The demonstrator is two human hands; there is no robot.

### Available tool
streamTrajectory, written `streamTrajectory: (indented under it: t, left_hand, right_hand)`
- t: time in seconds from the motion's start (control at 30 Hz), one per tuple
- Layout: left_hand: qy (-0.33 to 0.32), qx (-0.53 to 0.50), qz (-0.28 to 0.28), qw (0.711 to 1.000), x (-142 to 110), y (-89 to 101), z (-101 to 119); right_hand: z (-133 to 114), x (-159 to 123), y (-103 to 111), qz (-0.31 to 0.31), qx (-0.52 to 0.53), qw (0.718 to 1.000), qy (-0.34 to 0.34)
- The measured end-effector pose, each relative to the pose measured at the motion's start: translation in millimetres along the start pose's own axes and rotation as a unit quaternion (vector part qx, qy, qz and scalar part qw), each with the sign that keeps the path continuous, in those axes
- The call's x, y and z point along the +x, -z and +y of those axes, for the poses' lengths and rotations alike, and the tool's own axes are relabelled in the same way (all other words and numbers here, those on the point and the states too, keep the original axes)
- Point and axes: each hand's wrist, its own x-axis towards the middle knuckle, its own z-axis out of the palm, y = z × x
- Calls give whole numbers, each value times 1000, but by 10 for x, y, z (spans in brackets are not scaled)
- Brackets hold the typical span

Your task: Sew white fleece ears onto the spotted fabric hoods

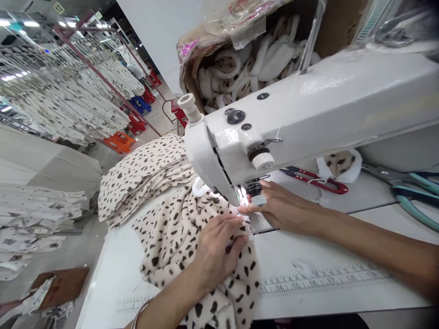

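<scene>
A piece of cream spotted fabric lies bunched under the needle end of the white sewing machine and hangs over the table's front edge. My left hand is closed on the fabric just in front of the needle area, thumb and fingers pinching its edge. On the other side of the presser area, my right hand lies flat with its fingers stretched out. Its index fingertip touches the fabric edge beside the needle. Part of this hand is hidden behind the machine head, and the needle itself does not show clearly.
A stack of spotted fabric sits at the left. Behind the machine, a cardboard box holds white-trimmed pieces. Red thread snips, a white-edged spotted piece and teal-handled scissors lie beneath the arm. A ruler strip runs along the front.
</scene>
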Motion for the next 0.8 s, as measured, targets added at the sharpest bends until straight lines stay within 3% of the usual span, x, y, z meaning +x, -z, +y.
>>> streamTrajectory:
  t: [0.13, 0.27, 0.37, 0.5, 0.8]
  left_hand:
    - [-52, 10, 17, 998, 12, 1, -4]
    - [-43, 12, -4, 999, 2, 19, -12]
    - [-43, 10, -10, 999, -28, 11, -30]
    - [-41, 15, 4, 999, -72, -17, -55]
    - [-39, 32, -27, 998, -83, 21, -17]
  right_hand:
    - [-25, 14, 62, 7, -14, 1000, -5]
    - [-175, -67, 221, 15, -24, 1000, -3]
    - [-364, -210, 263, 1, -48, 998, 45]
    - [-593, -359, 144, -40, -85, 990, 103]
    - [-808, -261, -116, 32, -103, 984, 141]
